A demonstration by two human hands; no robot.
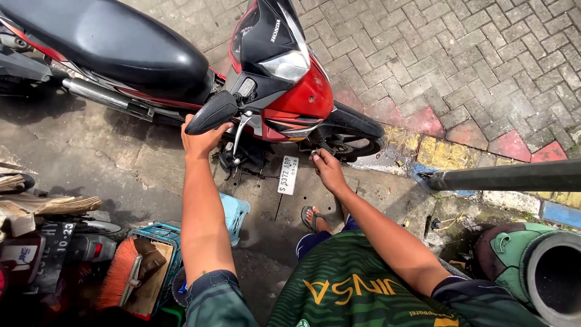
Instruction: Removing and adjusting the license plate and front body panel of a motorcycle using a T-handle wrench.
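A: Where is the left hand (203,138), and how open is it?

B: It is at 10 o'clock from the middle of the view. The fingers are curled up onto the black rubber handlebar grip (212,112) of the red and black motorcycle (302,97); the palm is under the grip. It is closed on it, but how tightly I cannot tell.

A: And the right hand (327,169)?

B: It is just right of the middle, low beside the front wheel (354,142). The fingers are bent together, with the tips at the black parts under the red front cover. What they pinch there, I cannot tell.

A: What lies between the hands?

B: A white rectangular number plate (288,175), just at 9 o'clock from the right hand, not touching it. Below it is wet dark pavement (91,151). An orange brush (121,275) lies in a wooden box at 8 o'clock.
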